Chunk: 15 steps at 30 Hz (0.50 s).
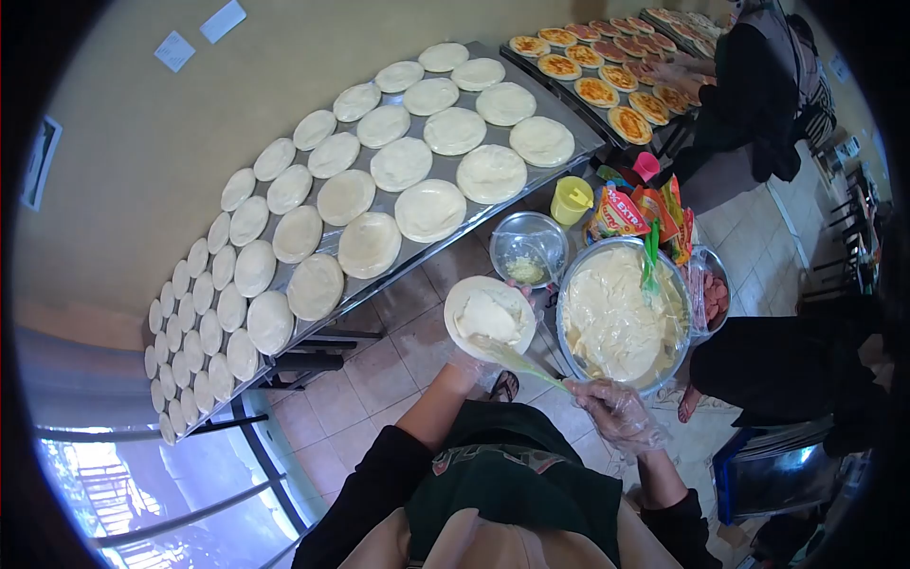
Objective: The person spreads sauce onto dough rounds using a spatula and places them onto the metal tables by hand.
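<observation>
My left hand, in a clear plastic glove, supports a round flat dough base from below; most of its fingers are hidden under it. White cream lies on the middle of that base. My right hand, also gloved, is closed round the handle of a pale green spatula, whose blade touches the cream. Beside my right hand stands a large metal bowl of creamy white filling, with a green-handled utensil resting in it.
Rows of dough rounds cover a long metal table at left. Farther back, a co-worker reaches over red-topped rounds. Near the large bowl are a smaller metal bowl, yellow jug, packets and sliced meat.
</observation>
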Available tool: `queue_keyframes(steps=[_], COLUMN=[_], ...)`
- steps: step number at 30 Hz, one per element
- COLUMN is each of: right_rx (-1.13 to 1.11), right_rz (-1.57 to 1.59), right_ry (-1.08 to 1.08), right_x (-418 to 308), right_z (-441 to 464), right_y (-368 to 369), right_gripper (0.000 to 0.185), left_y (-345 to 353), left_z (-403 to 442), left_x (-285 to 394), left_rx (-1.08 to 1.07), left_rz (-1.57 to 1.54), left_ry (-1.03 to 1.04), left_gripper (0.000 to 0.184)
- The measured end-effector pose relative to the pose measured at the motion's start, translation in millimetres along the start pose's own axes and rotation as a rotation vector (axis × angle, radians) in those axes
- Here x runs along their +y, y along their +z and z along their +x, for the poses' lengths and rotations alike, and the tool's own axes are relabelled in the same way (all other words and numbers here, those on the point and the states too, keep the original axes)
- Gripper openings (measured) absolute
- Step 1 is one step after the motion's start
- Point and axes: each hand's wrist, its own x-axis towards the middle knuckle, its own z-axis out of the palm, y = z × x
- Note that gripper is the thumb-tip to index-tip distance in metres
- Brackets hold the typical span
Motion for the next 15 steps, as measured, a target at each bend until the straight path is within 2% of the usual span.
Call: queue_keyframes(steps=[2, 3, 4, 5, 7, 10, 13, 15], right_rx=[0.055, 0.024, -0.005, -0.007, 0.108, 0.173, 0.245, 0.262], right_rz=[-0.010, -0.205, -0.401, -0.405, -0.594, -0.757, -0.802, -0.788], right_ry=[-0.066, -0.054, -0.043, -0.052, -0.124, -0.168, -0.178, -0.204], right_x=[-4, -16, -23, -21, -6, 0, -10, -18], right_z=[0, 1, 1, -2, -9, -4, 5, 7], right_y=[12, 19, 25, 30, 40, 45, 51, 66], right_gripper=[0.028, 0.030, 0.032, 0.032, 0.045, 0.051, 0.053, 0.055], left_y=[6, 3, -28, -22, -3, 26, 42, 48], left_z=[0, -3, -8, -12, -29, -63, -84, -106], left_x=[5, 8, 17, 19, 23, 27, 34, 33], left_rx=[0.026, 0.062, 0.131, 0.124, 0.081, 0.031, 0.050, 0.058], left_rz=[0.007, 0.012, 0.139, 0.140, 0.422, 0.847, 0.706, 0.717], left_ry=[0.018, 0.028, 0.151, 0.158, 0.278, 0.465, 0.448, 0.489], left_gripper=[0.068, 0.068, 0.065, 0.065, 0.063, 0.059, 0.058, 0.058])
